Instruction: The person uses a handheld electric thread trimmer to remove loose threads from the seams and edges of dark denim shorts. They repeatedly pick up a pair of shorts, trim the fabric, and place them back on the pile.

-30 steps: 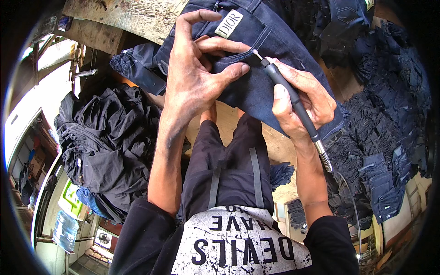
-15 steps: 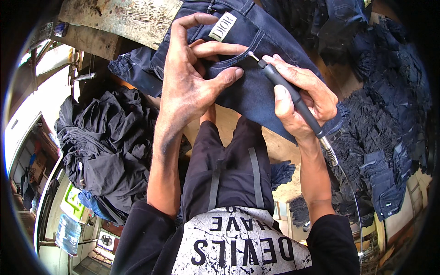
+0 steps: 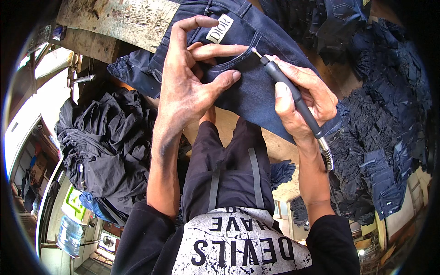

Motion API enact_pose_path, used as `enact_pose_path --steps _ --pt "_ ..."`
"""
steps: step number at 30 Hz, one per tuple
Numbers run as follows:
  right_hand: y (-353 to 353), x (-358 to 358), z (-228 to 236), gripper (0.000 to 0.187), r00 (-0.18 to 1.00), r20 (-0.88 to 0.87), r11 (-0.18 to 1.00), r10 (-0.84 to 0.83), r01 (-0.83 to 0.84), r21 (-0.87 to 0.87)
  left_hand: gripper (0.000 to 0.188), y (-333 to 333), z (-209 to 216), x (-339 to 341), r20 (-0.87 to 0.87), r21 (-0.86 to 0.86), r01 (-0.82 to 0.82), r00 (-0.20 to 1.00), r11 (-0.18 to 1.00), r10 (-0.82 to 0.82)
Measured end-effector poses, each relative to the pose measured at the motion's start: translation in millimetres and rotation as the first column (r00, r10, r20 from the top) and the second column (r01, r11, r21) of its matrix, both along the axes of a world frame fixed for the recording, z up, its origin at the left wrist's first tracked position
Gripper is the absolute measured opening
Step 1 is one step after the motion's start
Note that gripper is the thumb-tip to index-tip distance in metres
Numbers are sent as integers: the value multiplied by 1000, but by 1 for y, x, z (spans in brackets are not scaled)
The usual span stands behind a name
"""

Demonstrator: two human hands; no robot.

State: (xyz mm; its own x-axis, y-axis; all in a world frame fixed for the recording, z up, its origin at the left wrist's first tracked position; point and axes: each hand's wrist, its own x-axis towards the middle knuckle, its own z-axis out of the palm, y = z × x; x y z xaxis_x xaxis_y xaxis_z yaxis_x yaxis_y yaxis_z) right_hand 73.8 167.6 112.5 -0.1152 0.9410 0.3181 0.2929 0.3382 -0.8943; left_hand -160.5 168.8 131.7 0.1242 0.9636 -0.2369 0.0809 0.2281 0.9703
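Observation:
Dark blue denim jeans (image 3: pixel 256 96) lie spread in front of me, with a curved, stitched pocket edge and a pale printed label (image 3: pixel 219 28). My left hand (image 3: pixel 190 78) rests on them with fingers apart. One of its fingers reaches along the cloth to the pocket edge, and another is bent beside the label. My right hand (image 3: pixel 309 94) holds a black rotary tool handpiece (image 3: pixel 293 91) like a pen. Its small pale tip is at the pocket edge, close to my left fingertip. A springy metal sleeve (image 3: pixel 326 153) leads from the tool's rear end.
A worn wooden board (image 3: pixel 119 20) lies at the far left. A heap of black garments (image 3: pixel 107 142) is on my left, with dark denim piles (image 3: pixel 366 119) on my right. Lower left are a green container (image 3: pixel 74 204) and a clear plastic water bottle (image 3: pixel 69 236).
The handpiece tip has shifted slightly up and right along the pocket edge. Behind it, the metal sleeve and cable hang differently, closer to my right forearm. My left hand has barely moved.

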Motion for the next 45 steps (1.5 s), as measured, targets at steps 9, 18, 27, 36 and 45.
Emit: enact_pose_path --steps 9,18,27,36,45 --pt "-3 -1 1 27 999 -5 999 -42 41 -25 83 0 7 0 -25 -35 33 999 999 -34" --pt "-5 0 7 26 997 71 1000 -6 6 -8 70 -1 3 3 -14 -16 -17 1000 1000 17" --pt "-7 -5 7 25 996 58 997 -72 73 -22 68 -1 2 3 -76 29 4 997 1000 -2" --pt "-11 -10 5 24 993 51 991 -102 106 -82 66 -2 2 -2 -192 72 50 981 996 -36" --pt "-61 34 37 40 982 3 966 -188 185 -182 51 39 2 -23 -466 512 -42 825 858 319"
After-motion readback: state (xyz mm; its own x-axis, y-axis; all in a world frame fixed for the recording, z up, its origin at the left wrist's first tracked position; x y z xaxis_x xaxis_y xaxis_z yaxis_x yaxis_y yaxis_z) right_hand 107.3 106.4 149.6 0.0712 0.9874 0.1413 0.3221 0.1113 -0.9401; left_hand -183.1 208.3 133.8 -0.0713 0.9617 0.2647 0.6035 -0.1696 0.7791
